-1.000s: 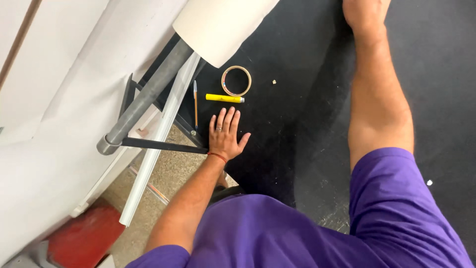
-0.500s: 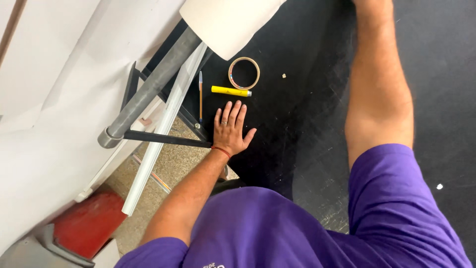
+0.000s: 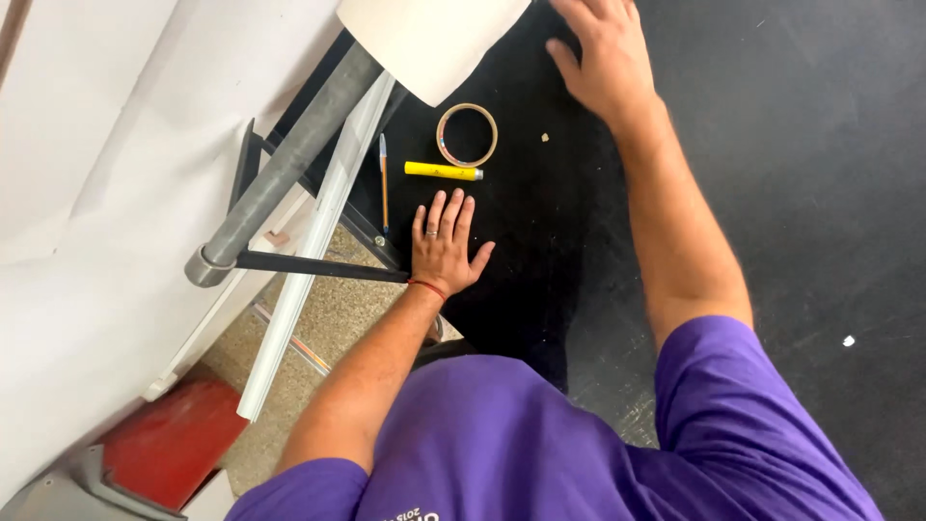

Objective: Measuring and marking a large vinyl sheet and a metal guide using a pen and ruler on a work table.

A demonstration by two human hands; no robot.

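Note:
My left hand (image 3: pixel 444 246) lies flat, fingers spread, on a black sheet (image 3: pixel 772 193), at its near edge. Just beyond its fingertips lie a yellow marker (image 3: pixel 442 171), a ring of tape (image 3: pixel 467 134) and a thin pencil (image 3: pixel 384 183). My right hand (image 3: pixel 603 53) is stretched far forward, palm down on the black sheet with fingers apart, to the right of the tape ring. Neither hand holds anything. A large white roll of paper (image 3: pixel 424 39) on a grey metal tube (image 3: pixel 289 159) hangs over the sheet's upper left.
White paper (image 3: pixel 106 174) covers the left side. A black metal stand (image 3: pixel 309 265) and a white strip (image 3: pixel 318 241) run under the tube. A red block (image 3: pixel 174 444) sits at the lower left on speckled floor (image 3: pixel 318 328). Small white specks dot the black sheet.
My right hand has drawn back a little and come into view at the top. The left hand stays flat in place. The view has shifted slightly.

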